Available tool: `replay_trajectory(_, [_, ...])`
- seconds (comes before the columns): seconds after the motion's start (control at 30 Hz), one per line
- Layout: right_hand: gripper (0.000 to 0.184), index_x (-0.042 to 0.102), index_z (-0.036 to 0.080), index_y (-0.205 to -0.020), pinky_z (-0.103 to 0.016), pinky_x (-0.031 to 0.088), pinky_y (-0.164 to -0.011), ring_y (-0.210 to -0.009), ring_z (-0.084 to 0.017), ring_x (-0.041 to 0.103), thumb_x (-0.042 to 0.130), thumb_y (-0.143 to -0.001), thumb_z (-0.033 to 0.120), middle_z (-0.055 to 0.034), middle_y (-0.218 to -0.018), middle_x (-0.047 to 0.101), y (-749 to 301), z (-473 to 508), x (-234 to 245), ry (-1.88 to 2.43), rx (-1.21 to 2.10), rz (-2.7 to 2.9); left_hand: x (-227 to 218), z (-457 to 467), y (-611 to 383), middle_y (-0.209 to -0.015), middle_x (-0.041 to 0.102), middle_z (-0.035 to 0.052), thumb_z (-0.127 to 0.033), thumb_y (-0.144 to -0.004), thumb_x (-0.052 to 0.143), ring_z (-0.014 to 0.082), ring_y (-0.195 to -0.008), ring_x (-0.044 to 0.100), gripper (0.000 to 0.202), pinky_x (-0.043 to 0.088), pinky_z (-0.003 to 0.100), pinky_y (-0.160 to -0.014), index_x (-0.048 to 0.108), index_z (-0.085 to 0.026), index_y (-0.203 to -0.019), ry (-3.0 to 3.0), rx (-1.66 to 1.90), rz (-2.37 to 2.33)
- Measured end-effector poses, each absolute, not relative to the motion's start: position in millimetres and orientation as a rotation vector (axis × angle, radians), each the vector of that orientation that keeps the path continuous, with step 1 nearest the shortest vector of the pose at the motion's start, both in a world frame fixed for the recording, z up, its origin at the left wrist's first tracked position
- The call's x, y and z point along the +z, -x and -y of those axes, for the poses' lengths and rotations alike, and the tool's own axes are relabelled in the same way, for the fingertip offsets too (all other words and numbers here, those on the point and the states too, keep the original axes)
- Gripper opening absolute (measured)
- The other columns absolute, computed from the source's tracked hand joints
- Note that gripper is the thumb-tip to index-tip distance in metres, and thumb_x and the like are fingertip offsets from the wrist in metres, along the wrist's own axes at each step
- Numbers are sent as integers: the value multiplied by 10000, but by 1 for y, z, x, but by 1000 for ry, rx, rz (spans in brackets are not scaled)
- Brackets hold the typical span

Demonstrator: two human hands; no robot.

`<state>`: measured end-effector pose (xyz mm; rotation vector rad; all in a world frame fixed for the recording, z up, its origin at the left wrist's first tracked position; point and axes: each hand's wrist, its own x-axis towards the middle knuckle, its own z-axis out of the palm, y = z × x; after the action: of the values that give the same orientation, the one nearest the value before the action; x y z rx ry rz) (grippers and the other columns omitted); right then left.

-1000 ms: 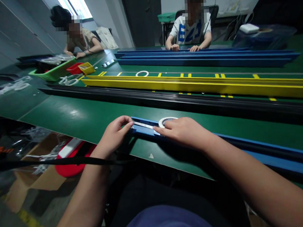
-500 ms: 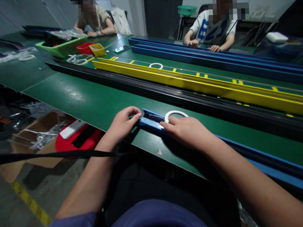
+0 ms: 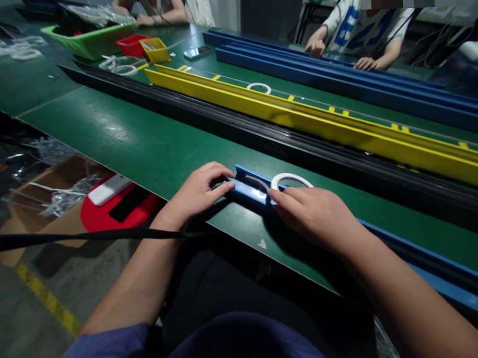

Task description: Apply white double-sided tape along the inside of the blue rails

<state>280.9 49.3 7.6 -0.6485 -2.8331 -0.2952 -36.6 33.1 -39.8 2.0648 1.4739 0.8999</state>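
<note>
A long blue metal channel (image 3: pixel 252 191) lies along the table's near edge, running to the lower right. At its left end, my left hand (image 3: pixel 202 188) is closed, thumb and fingertips around the channel's tip. My right hand (image 3: pixel 316 210) rests over the channel a little to the right. Its fingers are closed on a roll of white tape (image 3: pixel 280 177), which stands partly hidden behind the knuckles. A thin pale strip shows inside the channel between my hands; whether it is tape from the roll I cannot tell.
Beyond my hands, a black profile (image 3: pixel 182 115) and a yellow profile (image 3: pixel 236 98) stretch across the green table (image 3: pixel 115 136). Blue profiles (image 3: pixel 298 75) lie before a co-worker at the back. A green basket (image 3: pixel 89 46) stands back left. A red stool (image 3: pixel 126 209) is below the edge.
The view has tilted down and shifted slightly left, so things appear displaced. My hands stay at the channel's end with the tape roll still in my right hand.
</note>
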Motion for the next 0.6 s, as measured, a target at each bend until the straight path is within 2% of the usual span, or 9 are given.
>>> replay_trajectory(0.1, [297,676,137,-1326,-307,313,-637,-739,-144,506,469,-1142,244,-64,-937,658,-283,-49,10,599,-279,2779,-41,-34,37,-1325,672,118,-506,-961,690,289,-1279,621,319,452,448,-1159,766,-214,-1066,-2110,820,-1441])
replay_trajectory(0.17, [303,675,137,-1339,-305,328,-653,-755,-146,515,466,-1146,241,-67,-956,661,-287,-48,11,578,-248,2741,-42,-34,36,-1358,661,116,-499,-944,721,294,-1301,604,295,441,457,-1170,756,-212,-1000,-2144,777,-1415])
replay_trajectory(0.4, [288,642,144,-1367,-288,296,-659,-724,-133,480,488,-1135,215,-54,-919,634,-299,-48,12,588,-232,2667,-45,-26,29,-1059,706,96,-497,-958,713,274,-1072,625,302,490,418,-981,694,-196,-959,-2193,770,-1497])
replay_trajectory(0.6, [318,580,137,-1425,-297,334,-681,-757,-151,533,498,-1118,152,-61,-955,654,-300,-33,25,521,-172,2718,-42,-11,34,-942,711,73,-472,-944,739,259,-984,634,281,487,395,-916,697,-196,-916,-2219,777,-1446])
